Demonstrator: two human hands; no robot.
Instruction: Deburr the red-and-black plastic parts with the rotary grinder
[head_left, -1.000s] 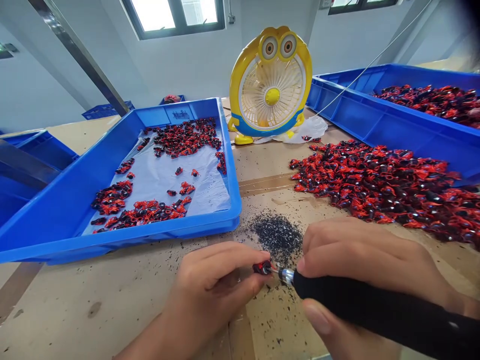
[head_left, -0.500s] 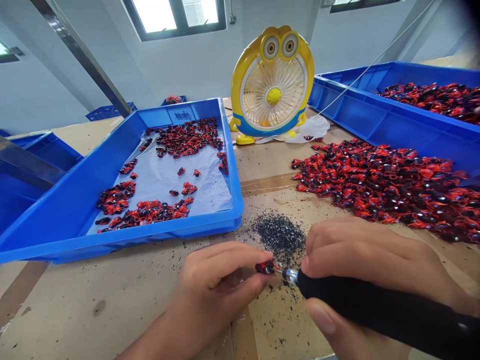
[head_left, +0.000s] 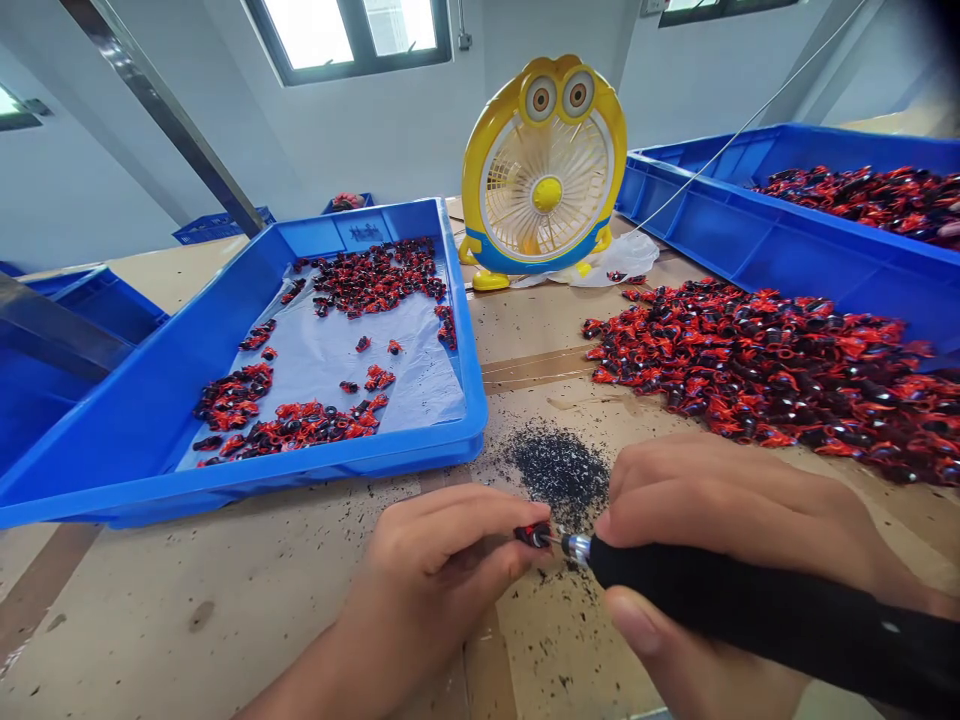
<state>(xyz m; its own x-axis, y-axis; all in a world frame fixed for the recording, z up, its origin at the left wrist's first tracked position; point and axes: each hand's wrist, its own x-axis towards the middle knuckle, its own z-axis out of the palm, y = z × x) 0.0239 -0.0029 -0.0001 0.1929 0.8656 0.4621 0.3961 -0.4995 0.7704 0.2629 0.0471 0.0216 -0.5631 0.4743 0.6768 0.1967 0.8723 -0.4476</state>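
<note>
Between thumb and fingertips, my left hand point(head_left: 442, 565) pinches a small red and black plastic part point(head_left: 534, 534). My right hand point(head_left: 720, 540) is wrapped round a thick black pen-shaped power tool point(head_left: 697, 590) with a silver collar, like an electric screwdriver or rotary grinder; which of these I cannot tell. Its thin metal tip points left and meets the end of the part. Just beyond my hands lies a pile of black shavings point(head_left: 562, 470) on the brown table covering point(head_left: 180, 600).
A blue tray point(head_left: 300, 490) at left holds similar parts on a white sheet. More parts form a heap point(head_left: 750, 360) at right, before another blue bin point(head_left: 750, 240). At the back stands a yellow fan point(head_left: 546, 180), with a white cord point(head_left: 720, 150) crossing nearby.
Both hands stay nearly in place. The part in my left hand has shifted very slightly right, and the tool in my right hand a little left.
</note>
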